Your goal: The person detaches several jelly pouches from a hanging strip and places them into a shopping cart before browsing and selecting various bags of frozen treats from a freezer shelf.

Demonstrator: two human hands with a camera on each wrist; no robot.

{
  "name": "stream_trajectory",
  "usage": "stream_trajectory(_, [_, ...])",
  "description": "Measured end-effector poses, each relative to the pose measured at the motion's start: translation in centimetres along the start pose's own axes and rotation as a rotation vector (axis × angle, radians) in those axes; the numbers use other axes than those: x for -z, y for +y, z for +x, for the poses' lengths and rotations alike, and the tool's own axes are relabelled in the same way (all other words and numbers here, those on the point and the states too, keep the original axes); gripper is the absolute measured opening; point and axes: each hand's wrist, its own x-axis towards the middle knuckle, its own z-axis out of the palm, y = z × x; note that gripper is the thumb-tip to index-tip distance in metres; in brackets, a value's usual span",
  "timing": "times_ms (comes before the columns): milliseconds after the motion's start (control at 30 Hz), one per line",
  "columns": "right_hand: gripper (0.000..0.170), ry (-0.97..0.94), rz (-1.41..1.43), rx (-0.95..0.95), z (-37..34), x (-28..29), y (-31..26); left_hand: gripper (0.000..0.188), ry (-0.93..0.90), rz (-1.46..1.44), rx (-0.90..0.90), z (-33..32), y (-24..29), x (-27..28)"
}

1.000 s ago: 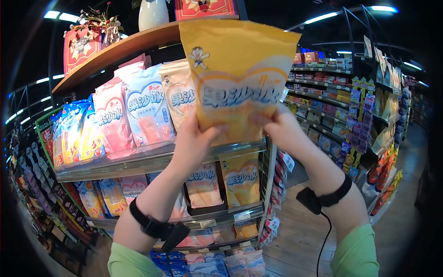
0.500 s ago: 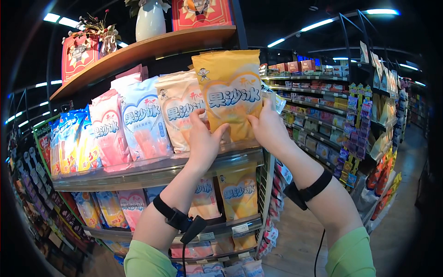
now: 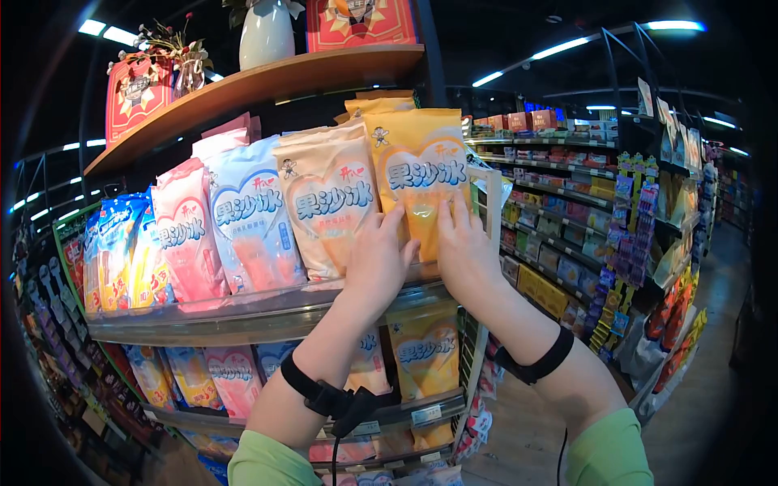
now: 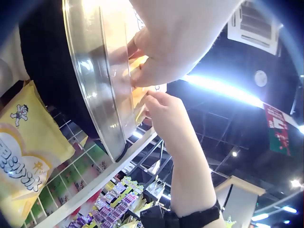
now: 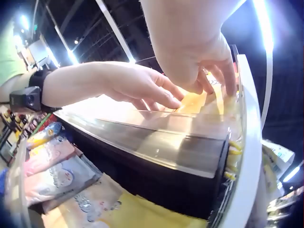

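Note:
A yellow snack bag stands upright on the upper shelf, at the right end of a row, with another yellow bag behind it. My left hand touches its lower left side, fingertips at the seam with the neighbouring beige bag. On its lower right front rest the extended fingers of my right hand. The right wrist view shows both hands over the clear shelf lip, the right hand with its fingers on the bag's front. The bag's bottom is hidden behind the hands.
Blue and pink bags continue the row leftward. A lower shelf holds more bags, including a yellow one. Above runs a wooden shelf with a white vase. A white side frame borders the rack's right end.
The yellow bag has come down and away from me onto the shelf, beside the beige bag. Both hands have moved from gripping its lower sides to resting flatter against its front.

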Motion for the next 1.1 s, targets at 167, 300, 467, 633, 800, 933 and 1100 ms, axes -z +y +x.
stream_trajectory(167, [0.059, -0.003, 0.0, -0.015, -0.2, -0.5, -0.1, 0.047, 0.032, -0.028, -0.046, -1.1, -0.3, 0.1])
stream_trajectory(300, [0.056, -0.006, 0.123, -0.04, -0.7, 0.5, -0.2, 0.039, 0.098, 0.018, -0.102, -2.8, 0.4, 0.5])
stream_trajectory(467, [0.039, 0.326, 0.507, 0.123, -5.1, 4.5, -3.8, 0.021, 0.226, -0.097, -0.167, -8.8, 2.0, 4.8])
stream_trajectory(633, [0.027, 0.194, 1.122, 0.314, -14.2, 4.3, -11.3, 0.02, 0.08, -0.002, 0.02, -22.3, 2.1, 10.0])
stream_trajectory(800, [0.022, -0.295, 1.584, 0.408, -22.8, 0.6, -21.8, 0.013, -0.041, 0.13, 0.551, -38.6, 1.4, 16.3])
stream_trajectory(933, [0.015, -0.767, 1.735, 0.572, -29.2, 1.0, -30.8, 0.01, 0.011, 0.446, 1.084, -51.5, 7.3, 23.9])
stream_trajectory(1100, [0.015, -1.061, 1.859, 0.929, -35.1, 8.5, -40.3, 0.013, 0.388, 0.629, 1.477, -61.5, 18.9, 28.7])
